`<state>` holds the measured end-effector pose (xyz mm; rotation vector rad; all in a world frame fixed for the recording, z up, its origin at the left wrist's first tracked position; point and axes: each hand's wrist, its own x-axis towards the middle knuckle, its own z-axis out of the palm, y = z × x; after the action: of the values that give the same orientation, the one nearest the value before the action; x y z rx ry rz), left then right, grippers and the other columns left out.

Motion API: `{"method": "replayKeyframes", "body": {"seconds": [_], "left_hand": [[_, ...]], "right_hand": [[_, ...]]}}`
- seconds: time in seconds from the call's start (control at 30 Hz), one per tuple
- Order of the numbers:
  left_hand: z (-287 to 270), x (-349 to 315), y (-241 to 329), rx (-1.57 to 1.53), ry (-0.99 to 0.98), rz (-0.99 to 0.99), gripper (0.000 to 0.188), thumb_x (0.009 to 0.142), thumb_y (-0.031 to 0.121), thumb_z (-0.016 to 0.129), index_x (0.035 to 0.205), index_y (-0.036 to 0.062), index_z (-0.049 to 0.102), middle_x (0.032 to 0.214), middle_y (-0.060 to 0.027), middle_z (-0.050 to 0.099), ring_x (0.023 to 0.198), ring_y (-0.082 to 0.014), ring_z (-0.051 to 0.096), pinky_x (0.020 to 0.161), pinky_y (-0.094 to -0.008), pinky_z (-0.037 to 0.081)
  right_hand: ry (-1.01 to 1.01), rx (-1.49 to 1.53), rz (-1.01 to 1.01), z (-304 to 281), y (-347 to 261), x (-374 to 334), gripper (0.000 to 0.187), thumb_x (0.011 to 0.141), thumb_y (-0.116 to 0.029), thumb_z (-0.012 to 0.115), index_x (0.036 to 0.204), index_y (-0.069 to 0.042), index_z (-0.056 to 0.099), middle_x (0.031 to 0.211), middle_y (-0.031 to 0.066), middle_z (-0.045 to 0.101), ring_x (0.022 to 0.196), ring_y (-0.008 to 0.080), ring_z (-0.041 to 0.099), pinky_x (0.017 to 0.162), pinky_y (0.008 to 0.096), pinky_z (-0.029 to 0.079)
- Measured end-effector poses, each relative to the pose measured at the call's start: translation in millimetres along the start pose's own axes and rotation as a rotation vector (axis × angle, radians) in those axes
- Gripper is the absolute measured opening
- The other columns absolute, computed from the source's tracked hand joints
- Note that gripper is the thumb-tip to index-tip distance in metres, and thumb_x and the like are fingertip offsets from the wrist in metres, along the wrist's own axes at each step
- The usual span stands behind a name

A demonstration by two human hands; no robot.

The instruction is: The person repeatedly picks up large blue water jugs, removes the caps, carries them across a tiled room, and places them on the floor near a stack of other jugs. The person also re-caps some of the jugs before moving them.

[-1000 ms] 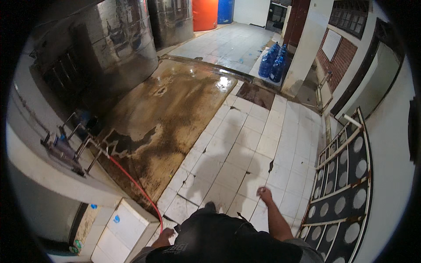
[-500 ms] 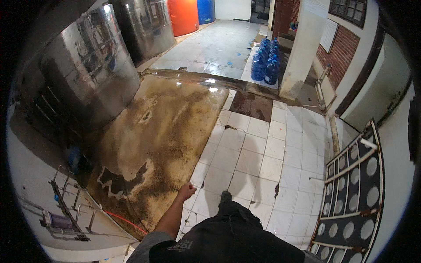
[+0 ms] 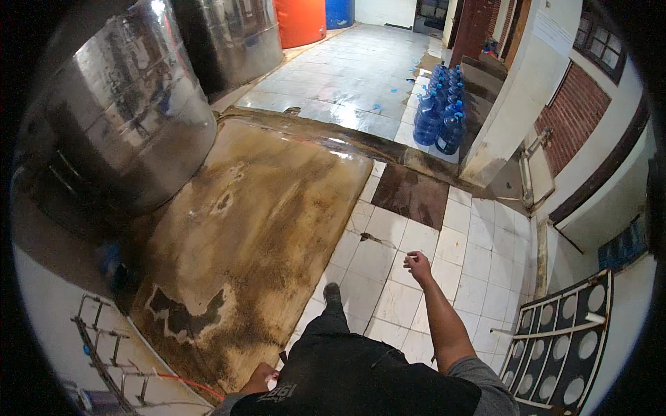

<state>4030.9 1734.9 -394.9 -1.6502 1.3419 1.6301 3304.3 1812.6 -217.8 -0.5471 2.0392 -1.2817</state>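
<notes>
My right hand (image 3: 417,267) swings out in front over the white floor tiles, its fingers loosely bent and a little apart, with nothing seen in it. Low beside my left hip is my left hand (image 3: 261,379), its fingers curled in. A small pale patch shows at its edge; whether that is something held or floor tile I cannot make out. Neither hand touches anything around it. My shoe (image 3: 332,292) is stepping forward on the tiles, next to the edge of a stained, wet, yellow-brown slab (image 3: 277,201).
Large steel tanks (image 3: 149,104) line the left, with an orange tank (image 3: 300,22) and a blue tank (image 3: 340,12) behind. Blue water jugs (image 3: 451,132) stand by a pillar (image 3: 510,90). A low ledge (image 3: 312,132) crosses ahead. A metal rack (image 3: 558,340) leans at right.
I have walked forward, and the ledge and jugs are nearer. My right arm has swung forward into view. My left hand has dropped back toward my hip.
</notes>
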Motion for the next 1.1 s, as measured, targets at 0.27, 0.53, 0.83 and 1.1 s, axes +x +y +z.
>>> {"method": "replayKeyframes", "body": {"seconds": [0.27, 0.53, 0.83, 1.1], "left_hand": [[-141, 166, 325, 0.236, -0.145, 0.346, 0.028, 0.082, 0.026, 0.069, 0.091, -0.001, 0.068, 0.071, -0.0126, 0.065, 0.058, -0.0296, 0.061, 0.057, -0.0435, 0.049], [-176, 141, 801, 0.394, -0.019, 0.598, 0.023, 0.09, 0.01, 0.057, 0.073, -0.0044, 0.064, 0.069, -0.0149, 0.066, 0.067, -0.0246, 0.065, 0.063, -0.0413, 0.053], [-188, 188, 951, 0.368, 0.005, 0.44, 0.025, 0.091, 0.019, 0.061, 0.08, -0.0025, 0.061, 0.076, -0.0138, 0.069, 0.069, -0.0231, 0.068, 0.057, -0.0371, 0.051], [-239, 221, 964, 0.203, 0.089, 0.001, 0.039, 0.089, 0.032, 0.064, 0.1, -0.006, 0.062, 0.08, -0.0213, 0.062, 0.065, -0.0298, 0.06, 0.064, -0.0429, 0.049]], "right_hand": [[-0.491, -0.77, 0.332, 12, 130, 71, 0.035, 0.087, -0.037, 0.052, 0.089, -0.006, 0.068, 0.083, 0.0131, 0.068, 0.073, 0.0258, 0.064, 0.067, 0.0415, 0.051], [0.004, 0.263, 0.878, 11, 228, 10, 0.036, 0.082, -0.04, 0.067, 0.074, -0.006, 0.067, 0.074, 0.014, 0.067, 0.055, 0.0242, 0.056, 0.052, 0.045, 0.043], [-0.555, -0.822, 0.43, -56, 130, 363, 0.04, 0.083, -0.045, 0.062, 0.098, -0.009, 0.068, 0.097, 0.0157, 0.067, 0.091, 0.0288, 0.063, 0.08, 0.0454, 0.049], [0.105, -0.066, 0.215, -116, -130, 835, 0.014, 0.09, -0.013, 0.059, 0.096, 0.0, 0.056, 0.07, 0.0073, 0.058, 0.054, 0.0157, 0.054, 0.046, 0.0332, 0.043]]}}
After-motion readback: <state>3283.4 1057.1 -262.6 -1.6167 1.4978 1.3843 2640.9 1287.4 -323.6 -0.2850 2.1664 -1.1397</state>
